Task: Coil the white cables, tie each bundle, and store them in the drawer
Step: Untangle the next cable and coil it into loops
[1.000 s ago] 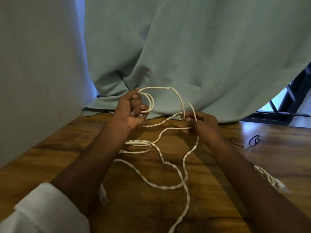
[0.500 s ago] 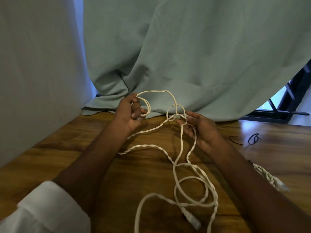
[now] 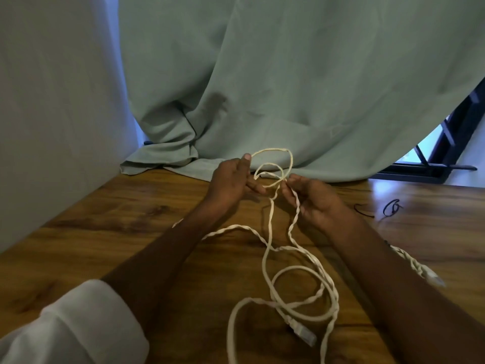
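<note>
A long white twisted cable trails in loose loops over the wooden table, its connector end lying near the front. My left hand pinches small loops of this cable above the table's far edge. My right hand grips a strand of the same cable just to the right, fingers curled on it. A second white cable lies partly hidden behind my right forearm. No drawer is in view.
A pale green curtain hangs down onto the table's far edge. A thin black tie lies on the table at the right. A grey wall bounds the left side. A dark window frame shows at far right.
My hands have drawn closer together, the loops between them tightening. The slack cable has slid toward me and gathered into loose rings, and the connector end has come into view.
</note>
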